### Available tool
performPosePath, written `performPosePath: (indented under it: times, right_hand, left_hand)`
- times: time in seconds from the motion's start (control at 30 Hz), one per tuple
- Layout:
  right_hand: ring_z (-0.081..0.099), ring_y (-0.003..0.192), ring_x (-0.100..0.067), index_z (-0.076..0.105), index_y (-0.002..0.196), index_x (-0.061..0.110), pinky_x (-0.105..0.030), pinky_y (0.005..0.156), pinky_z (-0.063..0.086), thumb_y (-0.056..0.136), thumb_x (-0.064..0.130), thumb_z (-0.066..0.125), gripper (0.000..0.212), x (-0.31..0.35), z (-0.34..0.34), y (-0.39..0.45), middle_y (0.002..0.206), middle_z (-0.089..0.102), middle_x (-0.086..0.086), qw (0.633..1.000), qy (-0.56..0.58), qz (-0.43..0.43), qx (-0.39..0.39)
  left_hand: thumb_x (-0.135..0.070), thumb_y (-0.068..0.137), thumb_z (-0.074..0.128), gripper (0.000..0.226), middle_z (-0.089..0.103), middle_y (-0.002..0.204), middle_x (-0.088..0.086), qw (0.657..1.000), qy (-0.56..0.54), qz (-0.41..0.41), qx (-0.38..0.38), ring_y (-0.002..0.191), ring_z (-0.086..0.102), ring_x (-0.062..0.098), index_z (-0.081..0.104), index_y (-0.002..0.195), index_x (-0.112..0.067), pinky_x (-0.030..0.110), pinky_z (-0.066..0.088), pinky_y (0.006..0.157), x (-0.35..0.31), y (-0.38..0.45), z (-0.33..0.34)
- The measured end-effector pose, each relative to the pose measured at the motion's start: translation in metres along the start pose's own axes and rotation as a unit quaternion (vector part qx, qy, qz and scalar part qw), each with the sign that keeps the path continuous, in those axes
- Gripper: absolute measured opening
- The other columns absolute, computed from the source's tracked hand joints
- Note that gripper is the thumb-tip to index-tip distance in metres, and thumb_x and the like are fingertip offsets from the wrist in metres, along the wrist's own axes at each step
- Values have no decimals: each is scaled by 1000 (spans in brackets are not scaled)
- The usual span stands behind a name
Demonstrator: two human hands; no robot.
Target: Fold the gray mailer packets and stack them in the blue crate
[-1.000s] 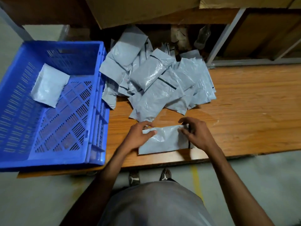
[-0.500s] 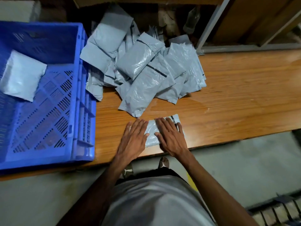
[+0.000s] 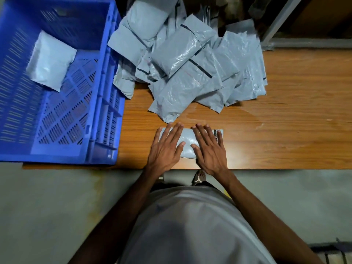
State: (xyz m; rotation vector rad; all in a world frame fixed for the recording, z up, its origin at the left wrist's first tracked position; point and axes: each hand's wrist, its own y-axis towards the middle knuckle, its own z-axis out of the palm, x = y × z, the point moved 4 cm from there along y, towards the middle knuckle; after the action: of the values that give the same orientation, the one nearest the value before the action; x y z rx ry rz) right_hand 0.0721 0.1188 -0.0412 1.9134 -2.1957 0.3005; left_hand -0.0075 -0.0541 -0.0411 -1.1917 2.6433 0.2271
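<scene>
No text, label, brand, number or sign could be read anywhere. The packets (image 3: 187, 60) beyond the hands showed only plain dark strips, and the packet (image 3: 187, 144) under the hands bore a dark strip by the right hand (image 3: 210, 149) with no legible print. The crate (image 3: 102, 103) showed no readable marking.

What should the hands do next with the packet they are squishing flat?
Probably grip the folded packet and carry it left to the blue crate. Both the left hand and right hand lie flat on it, and one packet already sits inside.
</scene>
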Motion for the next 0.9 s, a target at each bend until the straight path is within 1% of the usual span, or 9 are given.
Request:
performPosePath:
  times: [0.17, 0.3, 0.47, 0.6, 0.73, 0.9]
  right_hand:
    - [7, 162, -15, 22, 167, 26, -45, 131, 4, 112, 45, 28, 58, -2, -3, 9, 174, 16, 7, 1000, -3, -15, -11]
    - [9, 162, -15, 23, 167, 26, -48, 131, 8, 112, 45, 30, 58, -6, -4, 18, 174, 18, 7, 1000, -2, -25, -12]
    - [8, 162, -17, 22, 167, 23, -50, 131, 2, 112, 44, 31, 59, -4, -5, 14, 174, 16, 4, 998, -37, -36, -23]
    - [10, 162, -19, 22, 167, 21, -51, 130, -2, 112, 44, 32, 60, 0, -4, 13, 174, 16, 1, 996, -74, -39, -39]
    - [11, 162, -21, 22, 167, 19, -52, 130, -2, 113, 43, 32, 60, 2, -2, 13, 174, 17, -1, 995, -81, -39, -39]
    - [11, 162, -21, 21, 167, 19, -53, 130, 1, 113, 42, 32, 60, 4, -2, 12, 174, 16, -1, 996, -78, -30, -31]
  left_hand:
    - [-45, 110, 32, 63, 21, 172, 0, 1000, -6, -25, -8, 160, 11, 16, 22, 166, -18, 51, 13, 128, 0, 6, 3]
    - [-45, 110, 31, 62, 21, 172, 2, 999, -1, -35, -7, 160, 12, 16, 22, 166, -18, 50, 14, 128, 0, 12, 4]
    - [-42, 110, 33, 63, 16, 173, 2, 1000, 16, -25, -1, 161, 7, 15, 21, 166, -16, 53, 14, 128, -1, 10, 5]
    - [-41, 109, 33, 63, 17, 173, 3, 999, 35, -24, -2, 161, 8, 15, 22, 165, -15, 54, 14, 128, -3, 10, 6]
    - [-41, 109, 33, 64, 15, 174, 3, 999, 38, -28, 4, 161, 8, 15, 21, 166, -14, 53, 14, 128, -4, 11, 6]
    - [-42, 110, 28, 64, 12, 174, 3, 998, 41, -30, 22, 161, 7, 16, 19, 166, -14, 53, 13, 128, -3, 11, 7]
